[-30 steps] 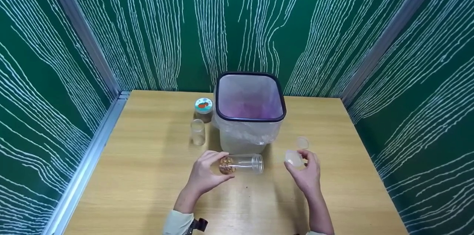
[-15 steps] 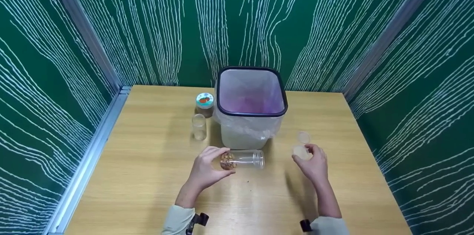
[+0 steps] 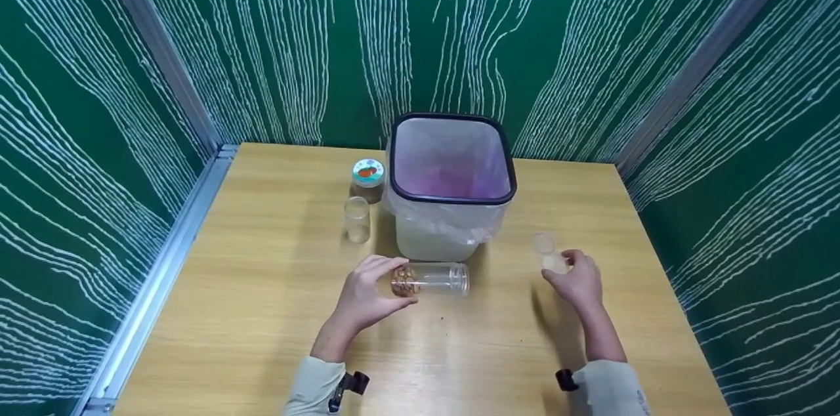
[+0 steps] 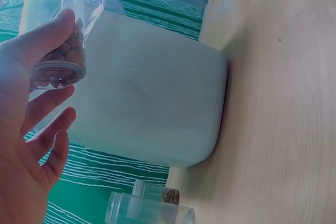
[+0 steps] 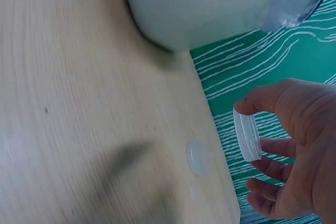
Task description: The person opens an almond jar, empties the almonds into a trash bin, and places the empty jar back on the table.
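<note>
In the head view, my left hand grips the base of a clear plastic jar between thumb and fingers. The jar lies sideways in the air, its lidless mouth pointing right. Brown nuts are gathered at its bottom end, close to my fingers. Off to the right, my right hand pinches a translucent round lid by its edges, above the table. Near it, a second clear lid lies on the tabletop.
A bin with a black rim and a plastic liner stands at the back centre. Left of it are an uncovered clear jar and a jar with a picture lid. Green patterned walls enclose the wooden table.
My right hand has moved right with the lid, away from the jar's mouth and towards the lid on the table. My left hand keeps the jar almost in place.
</note>
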`<action>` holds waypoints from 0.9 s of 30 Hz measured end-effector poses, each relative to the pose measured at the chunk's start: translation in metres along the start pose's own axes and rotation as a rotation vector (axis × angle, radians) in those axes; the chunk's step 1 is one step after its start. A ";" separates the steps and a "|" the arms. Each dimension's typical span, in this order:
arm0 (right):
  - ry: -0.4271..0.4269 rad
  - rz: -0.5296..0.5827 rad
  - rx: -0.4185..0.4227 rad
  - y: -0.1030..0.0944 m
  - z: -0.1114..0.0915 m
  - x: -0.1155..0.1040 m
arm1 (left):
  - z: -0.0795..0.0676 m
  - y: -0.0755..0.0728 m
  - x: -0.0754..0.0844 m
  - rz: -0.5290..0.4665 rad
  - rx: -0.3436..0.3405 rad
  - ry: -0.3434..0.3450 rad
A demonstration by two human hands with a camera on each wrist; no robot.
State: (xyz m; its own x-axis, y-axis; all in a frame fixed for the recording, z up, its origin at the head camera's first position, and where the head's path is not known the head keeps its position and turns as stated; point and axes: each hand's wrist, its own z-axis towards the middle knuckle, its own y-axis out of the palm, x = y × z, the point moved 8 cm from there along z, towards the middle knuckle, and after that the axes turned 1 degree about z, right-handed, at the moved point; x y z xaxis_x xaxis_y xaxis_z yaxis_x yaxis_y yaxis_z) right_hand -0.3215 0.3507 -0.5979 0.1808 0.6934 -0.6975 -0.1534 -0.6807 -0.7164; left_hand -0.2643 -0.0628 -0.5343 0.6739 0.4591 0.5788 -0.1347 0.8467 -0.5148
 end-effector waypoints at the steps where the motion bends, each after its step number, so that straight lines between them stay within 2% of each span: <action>1: 0.010 -0.004 -0.006 -0.002 0.002 0.003 | 0.000 0.000 0.000 0.000 0.000 0.001; 9: 0.009 -0.062 -0.001 -0.009 0.015 0.017 | 0.000 0.000 -0.002 0.011 -0.008 -0.015; 18: 0.125 -0.023 -0.097 0.003 0.034 0.047 | -0.004 -0.007 -0.004 0.012 0.000 -0.026; 23: 0.180 -0.040 -0.104 0.003 0.046 0.062 | -0.004 -0.007 -0.004 0.012 -0.002 -0.033; 27: 0.184 -0.060 -0.108 0.002 0.060 0.066 | -0.004 -0.006 -0.005 0.015 0.007 -0.034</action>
State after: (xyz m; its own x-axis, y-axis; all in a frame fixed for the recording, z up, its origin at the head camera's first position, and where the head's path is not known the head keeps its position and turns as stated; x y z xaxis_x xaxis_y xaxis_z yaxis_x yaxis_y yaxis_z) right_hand -0.3677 0.4091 -0.6460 0.3619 0.6852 -0.6321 -0.0341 -0.6679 -0.7435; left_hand -0.2642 -0.0715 -0.5363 0.6469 0.4802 0.5924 -0.1494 0.8416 -0.5191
